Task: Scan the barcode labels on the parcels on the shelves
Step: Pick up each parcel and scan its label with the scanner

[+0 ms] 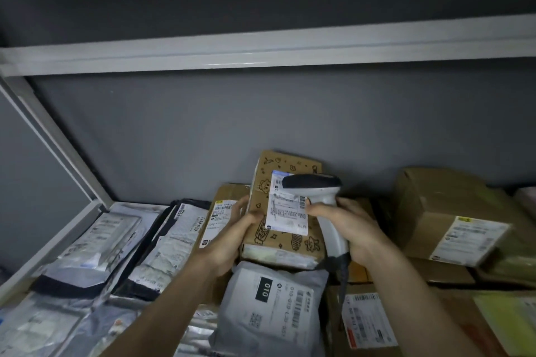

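Both bare forearms reach in from the near edge toward the middle of the shelf [17, 269], a pale metal frame backed by a flat grey wall. The left hand [232, 238] comes up from the near left, palm turned right, and grips the left edge of a printed cardboard box [282, 211]; its thumb lies across the box's front face and the other fingers curl behind, mostly hidden. The right hand [348, 226] comes from the near right with its fingers curled round the handle of a white scanner [322, 197], the index finger lying forward near the trigger. The scanner's dark, rounded head points left over the box's white shipping label [287, 209], which carries fine print and a barcode strip on its right side. The box is brown corrugated card with black cartoon doodles, tilted up and resting on other parcels at the shelf's centre. Just in front sits a grey plastic mailer [269, 310], soft and wrinkled, marked 010. To the left lie glossy silver and black poly bags [95, 249], flat and crinkled. To the right stand plain brown cartons [441, 211] with white labels. A dark cable [343, 278] hangs from the scanner's handle.
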